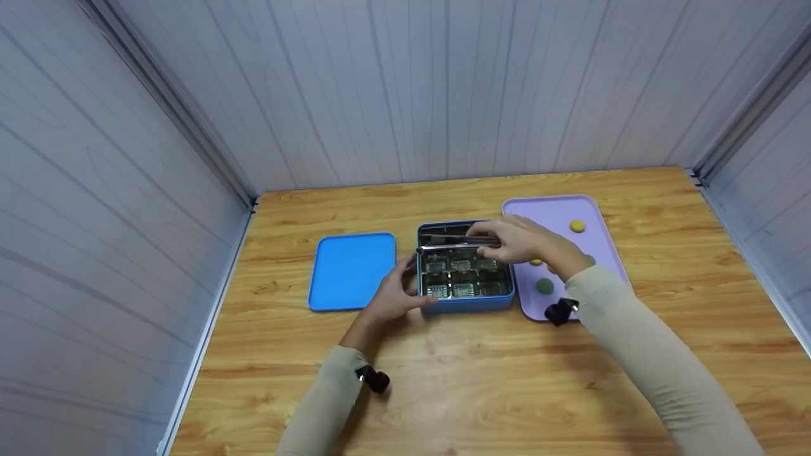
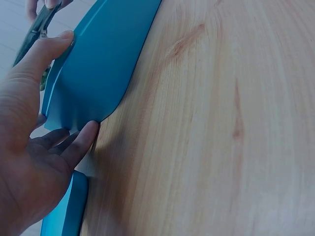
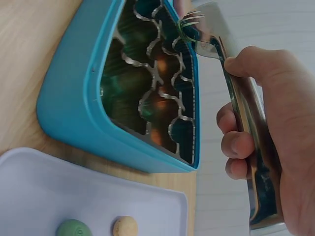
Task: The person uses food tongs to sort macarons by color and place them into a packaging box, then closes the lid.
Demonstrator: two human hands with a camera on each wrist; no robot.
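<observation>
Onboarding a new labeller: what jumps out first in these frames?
The open blue tin at the table's middle, its compartments bare, with the right hand gripping metal tongs over its far edge. The left hand braces the tin's left side. Flanking it: the blue lid lying flat to the left, and a lilac tray of small coloured discs to the right.

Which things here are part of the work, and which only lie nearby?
In use:
tongs, held by right hand
blue box, steadied by left hand
small round pieces on purple tray

Lying about:
blue lid
</observation>
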